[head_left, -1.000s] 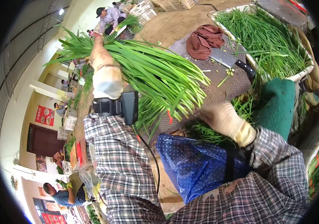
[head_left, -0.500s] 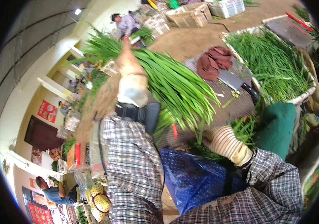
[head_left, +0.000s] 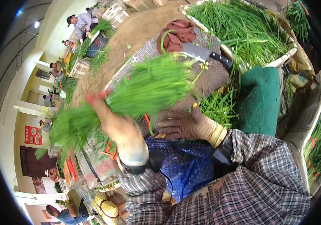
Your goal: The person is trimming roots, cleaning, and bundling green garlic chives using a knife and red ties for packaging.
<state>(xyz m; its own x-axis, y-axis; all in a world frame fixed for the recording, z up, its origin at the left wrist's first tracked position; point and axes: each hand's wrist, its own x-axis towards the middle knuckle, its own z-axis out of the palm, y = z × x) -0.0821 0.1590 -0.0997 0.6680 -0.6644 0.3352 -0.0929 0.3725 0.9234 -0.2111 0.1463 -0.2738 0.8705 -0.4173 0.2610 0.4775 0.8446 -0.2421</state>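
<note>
My left hand [head_left: 109,120], in a dirty glove, grips a thick bundle of long green chives [head_left: 145,88], blurred by motion, held level across the middle of the view. My right hand [head_left: 184,123], also gloved, rests just below the bundle near its right end, fingers spread toward loose chives [head_left: 216,107] on the brown mat [head_left: 213,77]. A cleaver [head_left: 201,52] with a black handle lies on the mat beyond. A blue dotted apron [head_left: 183,165] covers my lap.
A white basket of chives [head_left: 243,30] stands at the far right, a green cushion [head_left: 260,99] beside it, another basket [head_left: 318,131] at the right edge. A reddish cloth [head_left: 179,35] lies on the mat. Other people sort greens far left.
The left hand has swung the chive bundle down and toward me, from raised at the upper left to mid-view. The right hand has shifted left, under the bundle.
</note>
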